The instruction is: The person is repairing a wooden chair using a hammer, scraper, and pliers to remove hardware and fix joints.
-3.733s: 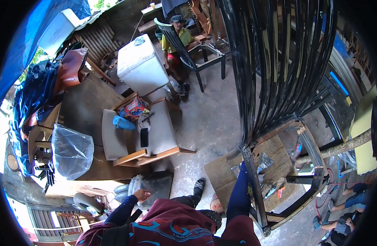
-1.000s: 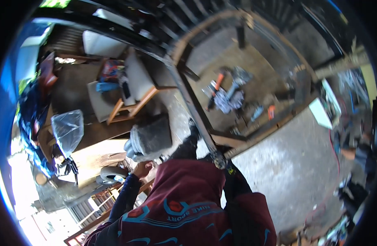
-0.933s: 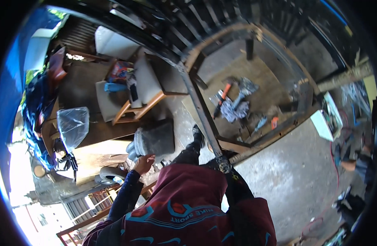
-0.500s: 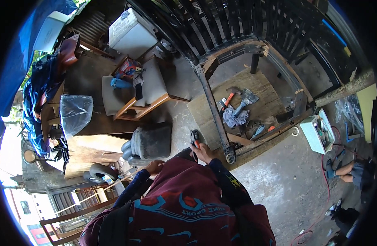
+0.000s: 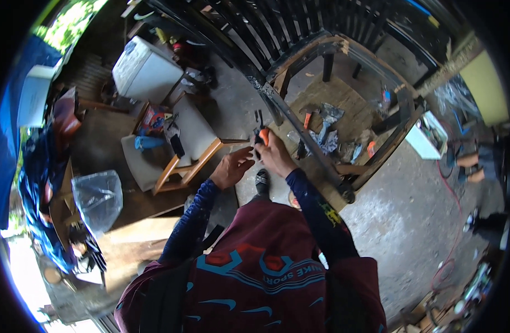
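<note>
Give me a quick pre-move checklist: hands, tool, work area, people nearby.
1. Tool in hand: ok. The right hand grips an orange-and-black tool.
2. Tool's exact kind and setting: cannot tell, too small in the view.
3. Left hand free: ok. It looks empty, fingers slightly curled, close to the right hand.
4. Board under the black chair frame clear: not ok. A crumpled rag and other loose items lie on the wooden board.
5. Other people away from the hands: ok. A person's bare legs show at the far right, well apart.
</note>
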### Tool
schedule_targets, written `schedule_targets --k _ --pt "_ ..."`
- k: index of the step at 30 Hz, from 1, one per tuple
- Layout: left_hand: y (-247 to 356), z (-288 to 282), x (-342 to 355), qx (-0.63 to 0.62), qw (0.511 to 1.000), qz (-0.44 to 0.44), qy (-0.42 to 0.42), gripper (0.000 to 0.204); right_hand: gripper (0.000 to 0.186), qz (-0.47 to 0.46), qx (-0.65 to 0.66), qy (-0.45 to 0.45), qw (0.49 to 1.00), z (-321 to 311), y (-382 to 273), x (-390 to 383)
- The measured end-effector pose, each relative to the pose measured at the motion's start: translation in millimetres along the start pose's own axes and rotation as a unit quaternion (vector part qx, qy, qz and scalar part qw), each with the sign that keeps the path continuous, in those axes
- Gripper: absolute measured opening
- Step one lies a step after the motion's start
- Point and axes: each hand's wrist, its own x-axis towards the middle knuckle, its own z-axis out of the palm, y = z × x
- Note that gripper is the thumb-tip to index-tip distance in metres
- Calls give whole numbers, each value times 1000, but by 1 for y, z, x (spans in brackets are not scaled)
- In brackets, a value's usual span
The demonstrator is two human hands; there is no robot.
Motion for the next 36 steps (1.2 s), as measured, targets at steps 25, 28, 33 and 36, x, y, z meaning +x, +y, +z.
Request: schedule_targets --k 25,28,33,36 --pt "249 -243 169 -658 676 227 -242 59 36 62 -340 198 917 -3 -96 29" --pt "248 -213 182 -288 845 386 233 56 34 93 -348 176 916 -7 -92 30" --pt "248 -186 191 -376 804 349 299 58 31 138 -83 84 983 -11 -65 25" --pt "250 -167 201 -431 726 346 408 49 29 169 55 143 974 1 -61 23"
